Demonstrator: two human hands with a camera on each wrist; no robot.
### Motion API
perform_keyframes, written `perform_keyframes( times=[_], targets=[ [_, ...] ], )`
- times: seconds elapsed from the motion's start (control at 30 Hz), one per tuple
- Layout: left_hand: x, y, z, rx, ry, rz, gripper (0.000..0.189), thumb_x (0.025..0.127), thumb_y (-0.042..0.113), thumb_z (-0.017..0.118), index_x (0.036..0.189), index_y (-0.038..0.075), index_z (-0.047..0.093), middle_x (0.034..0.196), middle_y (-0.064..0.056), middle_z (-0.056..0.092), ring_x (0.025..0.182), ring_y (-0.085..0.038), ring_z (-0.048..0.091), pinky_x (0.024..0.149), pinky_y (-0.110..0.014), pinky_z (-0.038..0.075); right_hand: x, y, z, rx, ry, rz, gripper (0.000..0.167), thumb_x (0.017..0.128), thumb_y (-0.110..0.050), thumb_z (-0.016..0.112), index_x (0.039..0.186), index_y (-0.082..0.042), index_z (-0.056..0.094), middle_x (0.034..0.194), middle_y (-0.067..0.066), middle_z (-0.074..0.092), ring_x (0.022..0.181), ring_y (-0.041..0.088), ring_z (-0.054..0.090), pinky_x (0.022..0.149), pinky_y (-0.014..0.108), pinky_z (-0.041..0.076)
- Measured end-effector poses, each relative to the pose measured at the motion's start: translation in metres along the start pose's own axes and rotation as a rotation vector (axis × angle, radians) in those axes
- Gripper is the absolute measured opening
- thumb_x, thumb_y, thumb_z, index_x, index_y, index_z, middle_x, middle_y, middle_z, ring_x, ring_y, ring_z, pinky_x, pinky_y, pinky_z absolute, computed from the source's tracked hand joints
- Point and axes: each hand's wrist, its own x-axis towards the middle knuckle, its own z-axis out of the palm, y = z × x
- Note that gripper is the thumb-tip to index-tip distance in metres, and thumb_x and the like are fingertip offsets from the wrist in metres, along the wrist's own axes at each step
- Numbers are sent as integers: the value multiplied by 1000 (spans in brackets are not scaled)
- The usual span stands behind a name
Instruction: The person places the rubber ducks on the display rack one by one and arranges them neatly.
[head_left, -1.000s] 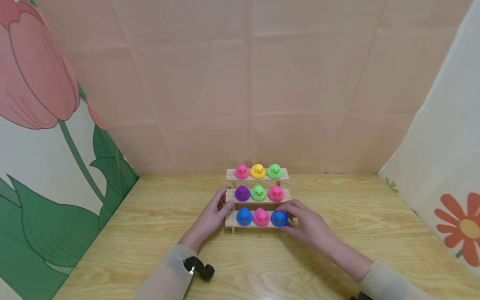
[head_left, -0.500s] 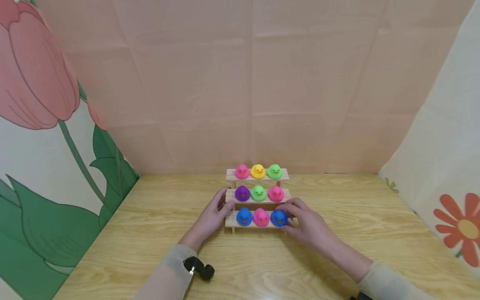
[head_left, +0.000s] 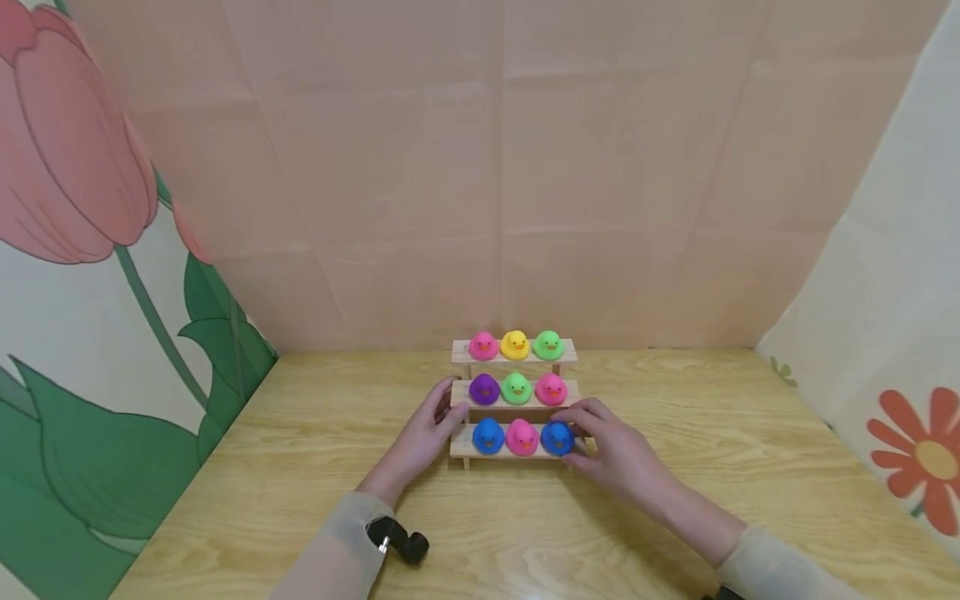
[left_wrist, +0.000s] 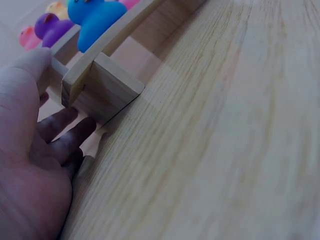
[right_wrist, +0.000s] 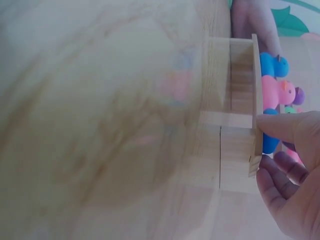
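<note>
A three-step wooden stand (head_left: 460,354) holds rows of rubber ducks. Its top row has a pink duck (head_left: 483,346), a yellow duck (head_left: 515,345) and a green duck (head_left: 548,345). On the middle step are purple (head_left: 484,389), green and pink ducks. Along the bottom sit a blue duck (head_left: 488,437), a pink duck (head_left: 522,437) and a second blue duck (head_left: 556,438). My right hand (head_left: 617,446) pinches that right-hand blue duck between thumb and fingers, its base at the step. My left hand (head_left: 422,432) grips the stand's left end, thumb at the middle step.
The stand rests on a wood-grain table (head_left: 300,467). A pinkish cloth backdrop (head_left: 495,183) rises behind it. Side panels carry a printed tulip (head_left: 75,150) at left and an orange flower (head_left: 937,458) at right. A black camera mount (head_left: 397,537) is on my left wrist.
The head view has shifted very slightly, so the scene appears a little lower. Both hands and all the ducks keep their places.
</note>
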Motion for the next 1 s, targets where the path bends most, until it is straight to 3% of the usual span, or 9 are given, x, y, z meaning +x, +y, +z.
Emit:
perform_keyframes(
  times=[0.33,1.0],
  targets=[
    [-1,3,-1,29,-3,15,69,113,55,58,174,32,34,180,-16,27,163,-39,32,133,-52,28,1,1,-2,-5,-1,3,53,85,-3,97,132,-17,76,125,-3,65,107,17,72,93,47,67],
    [-1,1,-4,23,4,8,77,109,66,58,174,34,33,180,-13,27,163,-38,32,133,-52,28,2,-1,-1,10,2,-19,55,85,-2,96,134,-15,75,127,-2,66,109,18,72,94,43,67]
  ],
)
